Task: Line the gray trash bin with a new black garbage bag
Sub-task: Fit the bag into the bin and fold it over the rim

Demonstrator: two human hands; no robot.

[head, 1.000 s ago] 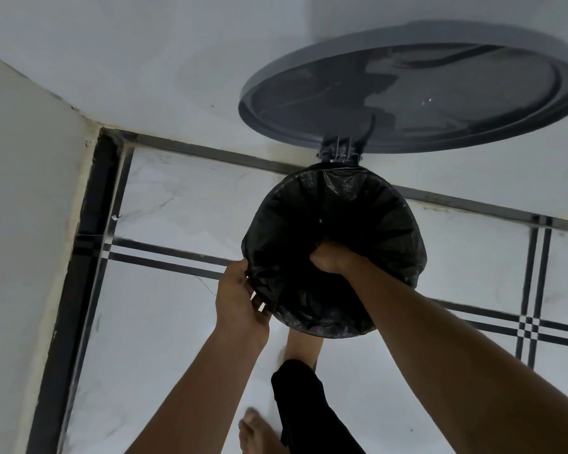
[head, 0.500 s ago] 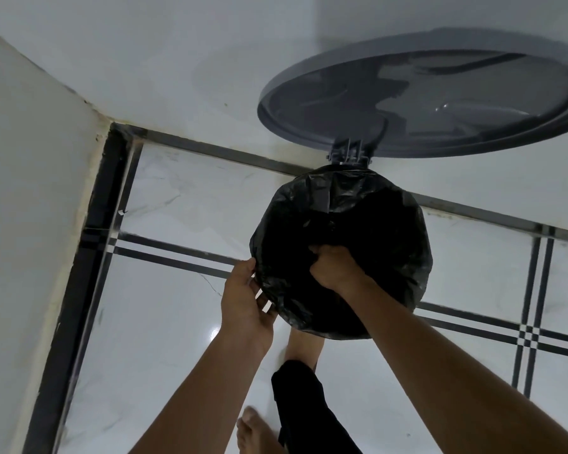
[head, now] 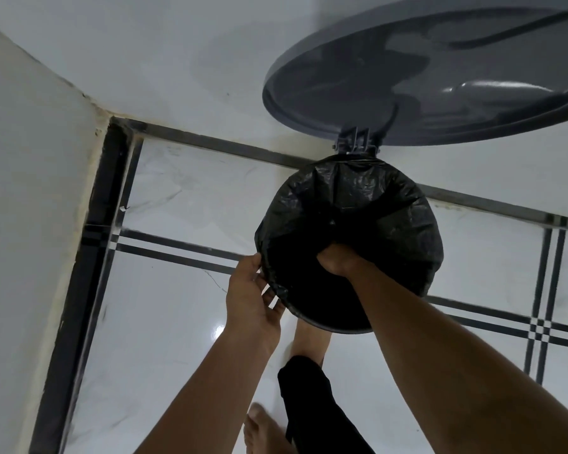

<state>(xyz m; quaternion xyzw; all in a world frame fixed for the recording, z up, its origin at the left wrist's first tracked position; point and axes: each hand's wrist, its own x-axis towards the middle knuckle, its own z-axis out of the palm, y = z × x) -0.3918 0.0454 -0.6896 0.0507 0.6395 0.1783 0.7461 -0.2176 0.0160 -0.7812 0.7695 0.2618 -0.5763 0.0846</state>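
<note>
Looking down from above: gray trash bin [head: 336, 327] stands on the white tiled floor [head: 177, 322] near the corner, lid [head: 423, 77] swung fully open and upright on its rear hinge [head: 354, 142], leaning toward the back wall [head: 145, 54].

Black garbage bag [head: 374, 204] is draped over the bin mouth, plastic folded out over the rim at the back and both sides; only a thin arc of gray rim shows at the near edge.

Right hand [head: 336, 260] is pushed down into the bag through the opening, fingers curled in and buried in black plastic. Looks like a fist bunched in the liner, but can't tell whether it's actually pinching film or just pressing.

Left hand [head: 253, 296] is outside at the bin's left edge, fingers spread apart and loose, fingertips touching the bag's overhang at the rim. Not clamped on it.

Person's bare foot [head: 309, 339] sits just under the bin's near edge; second foot [head: 263, 430] and a black trouser leg [head: 309, 404] lower in view.
</note>
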